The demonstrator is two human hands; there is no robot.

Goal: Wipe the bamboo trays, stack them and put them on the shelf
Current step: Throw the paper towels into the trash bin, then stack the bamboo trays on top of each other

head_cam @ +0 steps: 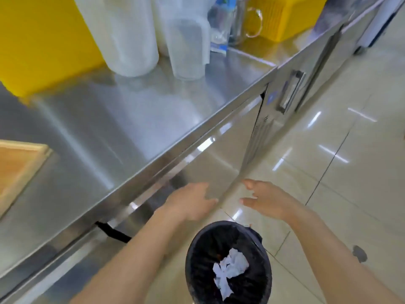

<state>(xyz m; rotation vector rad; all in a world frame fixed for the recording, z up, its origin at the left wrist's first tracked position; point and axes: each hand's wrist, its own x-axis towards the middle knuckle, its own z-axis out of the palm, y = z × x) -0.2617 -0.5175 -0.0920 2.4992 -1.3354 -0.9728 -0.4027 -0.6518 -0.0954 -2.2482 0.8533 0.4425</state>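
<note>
A corner of a light bamboo tray [19, 167] shows at the left edge, lying flat on the steel counter [114, 137]. Both my hands are out in front of the counter's edge, above a black bin [197, 255] on the floor. My left hand [190, 202] is empty with fingers loosely spread, palm down. Facing it, my right hand [265, 198] is also empty, with its fingers apart. A crumpled white paper wipe [229, 270] lies inside the bin.
Stacks of clear plastic cups [131, 36] and a glass jug [243, 23] stand at the back of the counter between yellow crates [39, 42]. The counter's steel cabinet front [282, 93] carries a handle. Glossy tiled floor [341, 163] spreads to the right.
</note>
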